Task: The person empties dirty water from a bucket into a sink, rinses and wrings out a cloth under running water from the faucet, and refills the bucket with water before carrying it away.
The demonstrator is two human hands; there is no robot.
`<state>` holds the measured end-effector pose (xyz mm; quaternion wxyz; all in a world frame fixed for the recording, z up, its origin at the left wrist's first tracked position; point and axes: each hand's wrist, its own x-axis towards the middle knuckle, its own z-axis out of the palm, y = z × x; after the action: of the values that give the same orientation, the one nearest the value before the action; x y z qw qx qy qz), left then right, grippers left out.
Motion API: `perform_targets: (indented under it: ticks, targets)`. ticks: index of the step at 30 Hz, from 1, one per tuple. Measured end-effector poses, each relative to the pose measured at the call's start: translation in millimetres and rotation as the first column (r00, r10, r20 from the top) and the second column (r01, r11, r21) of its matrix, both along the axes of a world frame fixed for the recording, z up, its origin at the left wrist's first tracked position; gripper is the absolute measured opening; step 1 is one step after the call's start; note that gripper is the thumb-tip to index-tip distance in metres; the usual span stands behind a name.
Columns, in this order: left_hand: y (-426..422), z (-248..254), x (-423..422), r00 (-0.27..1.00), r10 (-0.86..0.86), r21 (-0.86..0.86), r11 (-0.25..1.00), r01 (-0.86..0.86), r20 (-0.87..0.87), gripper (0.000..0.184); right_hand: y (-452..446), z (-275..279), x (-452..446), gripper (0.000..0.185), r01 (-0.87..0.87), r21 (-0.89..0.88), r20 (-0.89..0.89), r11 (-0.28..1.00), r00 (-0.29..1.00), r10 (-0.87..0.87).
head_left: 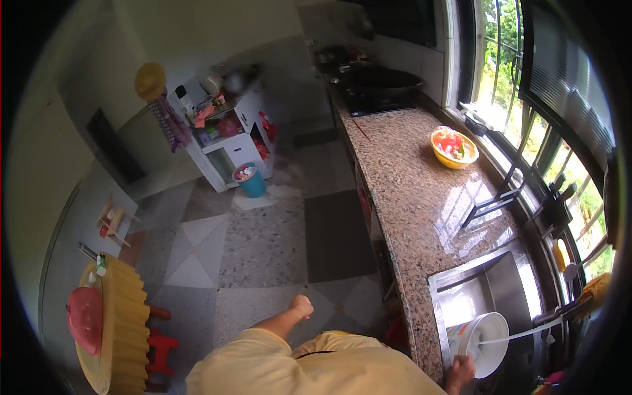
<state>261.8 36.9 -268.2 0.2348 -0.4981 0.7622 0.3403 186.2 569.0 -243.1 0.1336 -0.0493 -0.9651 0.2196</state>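
Observation:
My right hand (461, 372) grips the rim of a white plastic bucket (490, 329) with coloured print on its side. The bucket tilts inside the steel sink (487, 289), and a pale stream of water (530, 331) runs into it from the tap (573, 309) on the right. How much water it holds is hard to see. Away from the counter, my left hand (301, 306) hangs over the tiled floor, its fingers curled into a loose fist with nothing visible in them.
On the granite counter (408, 178) stand a yellow bowl (454, 148) with red and white contents and a black metal rack (494, 203). A wok (378, 79) sits at the far end. A blue bin (250, 181) stands by the white cabinet; a round table with yellow cloth (125, 316) is at left.

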Motion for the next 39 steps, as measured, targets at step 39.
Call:
perform_targets:
  ticks: [39]
  targets:
    - [40.2,-16.9,-30.1,0.969,-0.080,0.395,0.903,0.171,-0.236,0.008,-4.8,15.7,-2.7,0.017,0.027,0.045,-0.016,0.999,1.000,-0.026]
